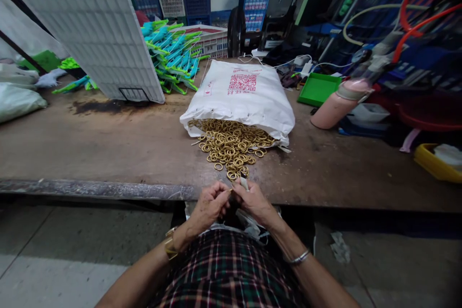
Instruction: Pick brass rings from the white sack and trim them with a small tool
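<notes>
Gold-coloured rings [231, 147] spill from the open mouth of a white sack [249, 96] printed with red marks. Just off the table's front edge, my left hand [213, 203] pinches one small gold ring [230, 191] between thumb and finger. My right hand [254, 201] meets it at the same ring, its fingers closed round a tool with a pale flat handle [244, 183] and a dark end. Most of that tool is hidden in the right hand. The nearest loose rings lie directly beyond my fingertips.
A white ribbed panel [90, 29] leans at the left beside stacked green and blue plastic parts [171, 55]. At the right are a green tray [317, 89], a pink bottle [335, 106] and a yellow basin [438, 163] on the brown table [108, 154].
</notes>
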{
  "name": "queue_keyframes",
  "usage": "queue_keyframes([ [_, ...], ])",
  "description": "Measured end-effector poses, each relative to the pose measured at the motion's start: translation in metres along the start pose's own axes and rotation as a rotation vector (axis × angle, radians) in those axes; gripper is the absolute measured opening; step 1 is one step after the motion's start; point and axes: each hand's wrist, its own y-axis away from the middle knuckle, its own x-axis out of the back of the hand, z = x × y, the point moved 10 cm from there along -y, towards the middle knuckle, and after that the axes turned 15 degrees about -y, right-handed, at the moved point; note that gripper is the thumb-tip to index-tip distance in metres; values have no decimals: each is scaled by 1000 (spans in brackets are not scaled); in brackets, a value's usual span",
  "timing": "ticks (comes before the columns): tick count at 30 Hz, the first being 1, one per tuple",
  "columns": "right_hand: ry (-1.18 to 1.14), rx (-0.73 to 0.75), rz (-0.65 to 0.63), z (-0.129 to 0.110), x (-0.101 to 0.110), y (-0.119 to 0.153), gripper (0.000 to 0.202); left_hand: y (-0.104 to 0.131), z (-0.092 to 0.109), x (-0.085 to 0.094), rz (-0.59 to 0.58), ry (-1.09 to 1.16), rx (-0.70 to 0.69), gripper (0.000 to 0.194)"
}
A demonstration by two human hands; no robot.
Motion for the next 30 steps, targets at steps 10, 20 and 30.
queue_keyframes([
  [10, 85, 22, 42, -18, 4, 2, 24, -7, -11, -15, -141, 188, 50, 31],
  [20, 177, 72, 38, -24, 11, 0, 26, -12, -13, -28, -218, 382, 68, 33],
  [30, 640, 247, -44, -38, -2, 13, 12, -14, -5, -17, -135, 222, -74, 31],
])
